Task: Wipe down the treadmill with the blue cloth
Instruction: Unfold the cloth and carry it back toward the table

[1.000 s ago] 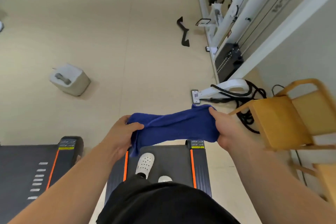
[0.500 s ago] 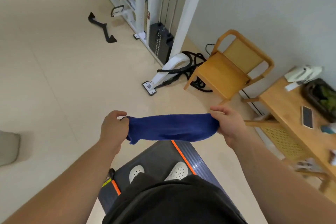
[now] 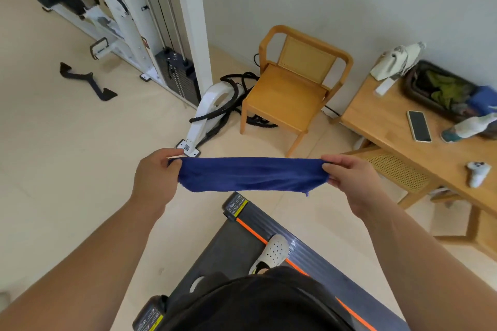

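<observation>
I hold the blue cloth (image 3: 252, 174) stretched flat between both hands at chest height. My left hand (image 3: 154, 176) pinches its left end and my right hand (image 3: 352, 179) pinches its right end. Below the cloth lies the treadmill (image 3: 231, 247), a dark belt with an orange stripe along its grey side rail. I stand on the belt in white perforated shoes (image 3: 271, 252). My black shorts hide the near part of the deck.
A wooden chair (image 3: 293, 88) stands by the wall ahead. A wooden table (image 3: 390, 121) on the right carries a phone (image 3: 419, 126), a game controller (image 3: 478, 172) and a dark tray. A white cable machine (image 3: 150, 21) with black ropes stands at the left, a black handle (image 3: 86, 83) lying on the floor.
My view has swung to the right, bringing the chair and table into sight. My hands have pulled farther apart, drawing the cloth out longer and flatter.
</observation>
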